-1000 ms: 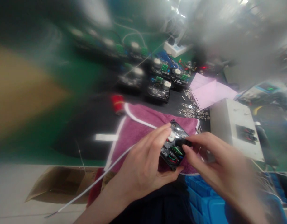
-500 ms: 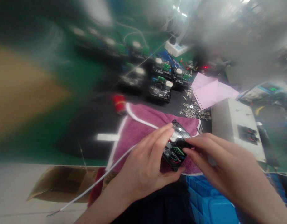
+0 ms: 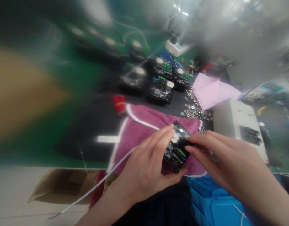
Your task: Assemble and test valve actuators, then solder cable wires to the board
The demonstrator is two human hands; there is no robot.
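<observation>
My left hand point(image 3: 146, 160) is wrapped round a circuit board in a black housing point(image 3: 178, 157), tilted above a purple towel point(image 3: 146, 114). A white round part, a green terminal block and thin red and green wires show on the board. At its right side, the thumb and fingers of my right hand point(image 3: 212, 147) are pinched close together by a dark round part. Whatever lies between those fingertips is hidden. A white cable point(image 3: 94, 185) runs from under my left hand down to the lower left, its end bare.
Several similar boards point(image 3: 160, 89) stand farther back on the black mat. Metal washers point(image 3: 192, 111) and pins lie beside pink paper point(image 3: 206, 92). A white metal box point(image 3: 231, 122) stands on the right, a red spool point(image 3: 120, 105) on the left. Blue bins point(image 3: 212, 204) sit below the table edge.
My right fingertips have shifted slightly upward along the board's right side, from the green block toward the dark round part. My left hand and the board stay where they were.
</observation>
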